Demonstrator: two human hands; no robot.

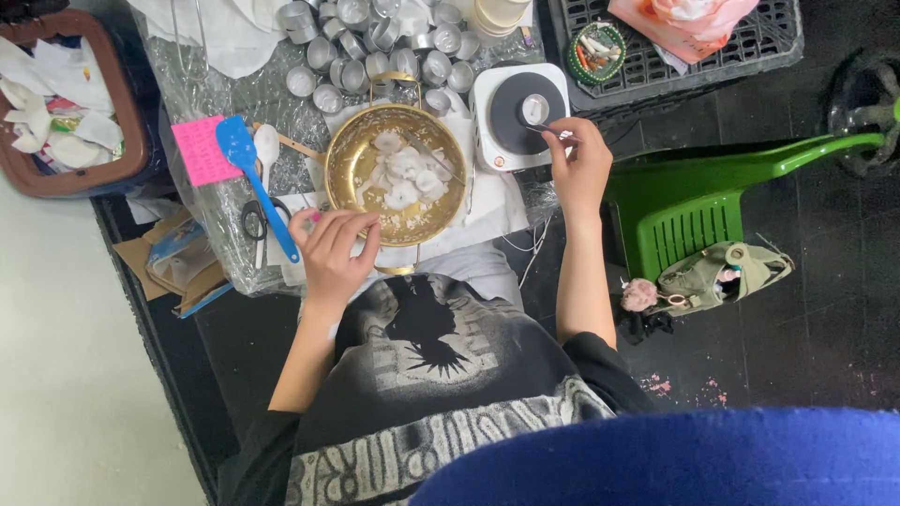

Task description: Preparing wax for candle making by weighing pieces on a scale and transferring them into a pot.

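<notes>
A gold bowl (349,161) holding white wax pieces sits on a plastic-covered surface. My left hand (330,245) rests at its near rim, fingers pinched together; what they hold, if anything, is hidden. To the right stands a white hot plate (487,141) with a black disc, and a small metal cup (534,107) sits on the disc. My right hand (577,167) holds a thin metal tool (546,129) whose tip reaches that cup.
Several empty metal cups (375,47) crowd the far side. A blue spatula (251,173), white spoon (266,145), scissors (253,220) and pink note (199,150) lie left of the bowl. A green dustpan (694,201), black crate (675,66) and brown basket (131,122) stand around.
</notes>
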